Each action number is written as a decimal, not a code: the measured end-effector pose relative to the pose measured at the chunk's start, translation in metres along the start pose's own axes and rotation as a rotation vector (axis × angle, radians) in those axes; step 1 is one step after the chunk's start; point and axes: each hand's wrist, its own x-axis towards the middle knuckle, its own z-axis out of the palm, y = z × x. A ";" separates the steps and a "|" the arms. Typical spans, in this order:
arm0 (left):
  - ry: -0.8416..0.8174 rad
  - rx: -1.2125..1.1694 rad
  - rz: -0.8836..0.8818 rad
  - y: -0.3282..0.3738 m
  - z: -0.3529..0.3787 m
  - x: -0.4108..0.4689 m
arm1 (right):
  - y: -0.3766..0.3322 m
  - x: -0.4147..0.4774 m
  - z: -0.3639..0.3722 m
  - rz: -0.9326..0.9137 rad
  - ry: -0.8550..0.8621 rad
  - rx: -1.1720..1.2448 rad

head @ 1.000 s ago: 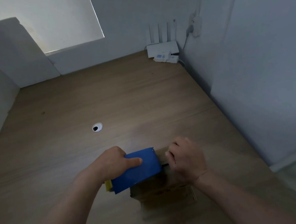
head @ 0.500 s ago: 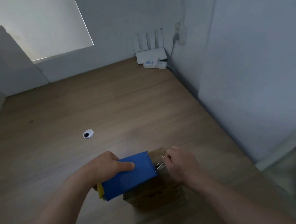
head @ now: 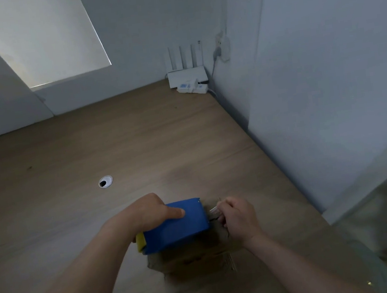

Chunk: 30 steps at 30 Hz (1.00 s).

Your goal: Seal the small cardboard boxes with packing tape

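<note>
Since a second ago the right hand [head: 238, 216] has lifted off the small brown cardboard box [head: 194, 256]. It now pinches a thin shiny strip of packing tape [head: 213, 209] just above the box's far right side. The left hand [head: 147, 214] grips the blue plastic tape dispenser [head: 178, 224] with curled fingers, on top of the box. The box sits on the brown wooden table [head: 137, 141], near the person.

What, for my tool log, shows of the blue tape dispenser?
The tape dispenser is a blue block, plastic by the look, with a yellow part at its left end. It lies tilted atop the cardboard box. The left hand grips it, one finger along its top face. At its right end the right hand pinches what looks like a pale tape end.
</note>
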 end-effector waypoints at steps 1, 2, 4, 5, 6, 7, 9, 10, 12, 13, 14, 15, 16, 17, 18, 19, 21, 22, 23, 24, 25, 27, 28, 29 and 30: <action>0.008 0.014 0.002 0.001 0.000 0.002 | 0.002 0.000 -0.002 -0.004 -0.016 -0.033; 0.018 0.027 0.005 0.002 0.000 0.003 | 0.004 -0.001 -0.004 -0.007 -0.036 -0.055; 0.023 0.044 0.010 0.004 0.000 0.005 | 0.008 -0.001 -0.008 0.004 -0.051 -0.062; 0.024 0.050 0.012 0.005 0.000 0.005 | 0.010 -0.001 -0.009 0.020 -0.048 -0.046; 0.026 0.057 0.013 0.005 0.001 0.005 | 0.013 -0.001 -0.009 0.044 -0.045 -0.017; 0.030 0.069 0.018 0.007 0.001 0.005 | 0.015 -0.001 -0.010 0.069 -0.042 0.020; 0.038 0.093 0.029 0.011 0.003 0.006 | 0.020 -0.001 -0.011 0.114 -0.039 0.091; 0.034 0.098 0.029 0.013 0.003 0.006 | 0.022 -0.002 -0.012 0.136 -0.045 0.118; 0.019 0.103 0.026 0.017 0.003 0.006 | 0.026 -0.004 -0.013 0.177 -0.060 0.145; 0.012 0.105 0.025 0.018 0.003 0.007 | 0.028 -0.005 -0.012 0.191 -0.065 0.147; 0.007 0.102 0.023 0.019 0.003 0.007 | 0.030 -0.005 -0.011 0.200 -0.067 0.145; 0.006 0.097 0.020 0.019 0.003 0.007 | 0.031 -0.005 -0.010 0.201 -0.067 0.140; 0.007 0.092 0.016 0.019 0.003 0.007 | 0.033 -0.005 -0.009 0.195 -0.068 0.127; 0.009 0.090 0.014 0.019 0.002 0.007 | 0.034 -0.004 -0.008 0.189 -0.071 0.111; 0.006 0.089 0.010 0.019 0.002 0.007 | 0.036 -0.004 -0.006 0.187 -0.080 0.089; 0.000 0.087 0.007 0.020 0.002 0.006 | 0.039 -0.005 -0.005 0.187 -0.093 0.069; -0.008 0.088 0.008 0.021 0.003 0.006 | 0.041 -0.005 -0.003 0.169 -0.106 0.044; -0.004 0.088 0.013 0.021 0.003 0.007 | 0.040 -0.005 -0.003 0.156 -0.102 0.021; 0.003 0.085 0.017 0.021 0.003 0.007 | 0.038 -0.004 -0.003 0.145 -0.101 -0.014; 0.009 0.081 0.016 0.021 0.003 0.008 | 0.036 -0.002 -0.002 0.144 -0.113 -0.061; 0.011 0.080 0.013 0.021 0.002 0.008 | 0.037 0.000 -0.001 0.152 -0.132 -0.114; 0.008 0.084 0.008 0.022 0.002 0.008 | 0.041 0.002 0.000 0.213 -0.146 -0.255; 0.002 0.083 0.010 0.021 0.003 0.008 | 0.044 0.002 0.000 0.258 -0.085 -0.333; -0.002 0.083 0.014 0.021 0.004 0.009 | 0.046 0.001 -0.001 0.288 0.014 -0.384; -0.003 0.085 0.019 0.021 0.004 0.009 | 0.043 -0.002 -0.002 0.282 0.120 -0.372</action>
